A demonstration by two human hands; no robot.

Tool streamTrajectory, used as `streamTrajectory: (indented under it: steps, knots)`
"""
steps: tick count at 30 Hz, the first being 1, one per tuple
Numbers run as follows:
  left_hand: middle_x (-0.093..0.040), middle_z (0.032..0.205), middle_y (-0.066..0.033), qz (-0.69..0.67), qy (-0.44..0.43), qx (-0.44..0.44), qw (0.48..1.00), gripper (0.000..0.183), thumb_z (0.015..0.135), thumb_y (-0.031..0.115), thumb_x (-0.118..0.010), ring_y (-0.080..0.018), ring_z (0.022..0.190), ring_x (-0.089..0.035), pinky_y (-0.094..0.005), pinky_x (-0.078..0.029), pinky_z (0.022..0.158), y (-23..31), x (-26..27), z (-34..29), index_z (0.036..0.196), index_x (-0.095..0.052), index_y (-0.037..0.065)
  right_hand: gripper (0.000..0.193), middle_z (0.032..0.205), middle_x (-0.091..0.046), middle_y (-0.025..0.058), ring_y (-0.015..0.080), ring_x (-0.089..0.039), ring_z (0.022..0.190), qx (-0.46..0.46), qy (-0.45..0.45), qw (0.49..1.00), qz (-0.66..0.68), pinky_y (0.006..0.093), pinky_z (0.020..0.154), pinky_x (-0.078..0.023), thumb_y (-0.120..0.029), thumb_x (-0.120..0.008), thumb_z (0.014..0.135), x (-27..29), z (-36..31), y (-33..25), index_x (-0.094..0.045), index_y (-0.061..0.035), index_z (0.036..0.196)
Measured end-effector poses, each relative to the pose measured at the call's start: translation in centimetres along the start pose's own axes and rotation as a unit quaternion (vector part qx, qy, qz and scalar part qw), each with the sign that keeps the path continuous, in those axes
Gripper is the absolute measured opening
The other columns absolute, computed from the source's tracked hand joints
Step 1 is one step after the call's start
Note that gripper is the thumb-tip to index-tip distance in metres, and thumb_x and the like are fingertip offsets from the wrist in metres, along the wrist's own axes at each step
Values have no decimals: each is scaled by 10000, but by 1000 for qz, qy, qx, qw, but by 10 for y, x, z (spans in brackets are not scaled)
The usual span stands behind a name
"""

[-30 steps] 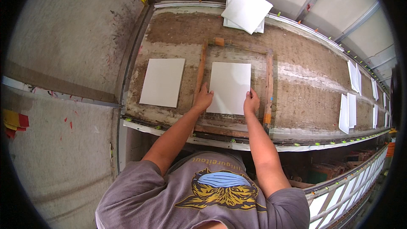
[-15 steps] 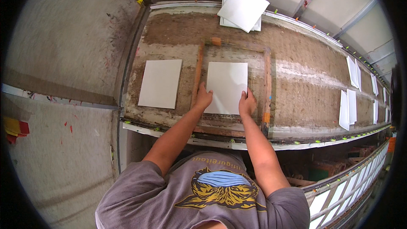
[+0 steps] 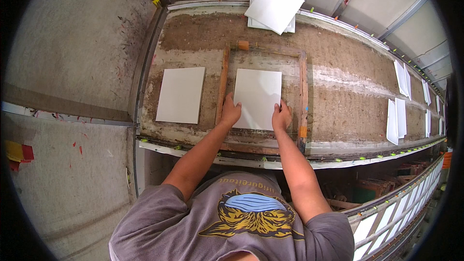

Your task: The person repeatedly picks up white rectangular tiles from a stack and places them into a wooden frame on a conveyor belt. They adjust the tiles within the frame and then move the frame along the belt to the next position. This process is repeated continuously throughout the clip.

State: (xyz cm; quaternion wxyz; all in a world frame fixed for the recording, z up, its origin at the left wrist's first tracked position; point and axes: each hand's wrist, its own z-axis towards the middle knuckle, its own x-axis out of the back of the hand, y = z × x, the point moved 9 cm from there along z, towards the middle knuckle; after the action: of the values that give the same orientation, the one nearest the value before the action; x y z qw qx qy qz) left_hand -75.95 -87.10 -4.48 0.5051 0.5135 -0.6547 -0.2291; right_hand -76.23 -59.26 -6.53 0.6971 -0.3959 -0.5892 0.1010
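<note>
Within the wooden frame (image 3: 303, 92) on the brown-stained table (image 3: 348, 116), the white rectangular panel (image 3: 257, 96) is gripped at its side edges by the half-curled left hand (image 3: 231, 111) and right hand (image 3: 282, 117), squaring-up seemingly being in hand, with even two-sided pressure called for by any shift.

Soft, even light, faint shadow on the framed white panel (image 3: 260, 94), edges bowed, corners black
</note>
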Motion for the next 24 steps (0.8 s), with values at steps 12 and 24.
streamTrajectory:
  steps: [12, 24]
  knots:
    - [-464, 1476, -324, -22, 12, -18, 1000, 632, 985, 86, -589, -454, 1366, -475, -479, -369, 1150, -12, -3, -1, 1526, -290, -44, 341, 972, -679, 135, 315, -676, 934, 13, -12, 1000, 0, 436, 820, -528, -214, -704, 940, 2, 1, 7, -712, -148, 1275]
    - [-483, 1464, -306, -16, 16, -24, 999, 614, 975, 76, -606, -429, 1360, -489, -469, -378, 1144, 0, -3, -9, 1503, -322, -53, 363, 1029, -695, 169, 344, -677, 970, -5, -38, 999, 3, 463, 862, -527, -227, -698, 939, 10, 0, 1, -703, -89, 1276]
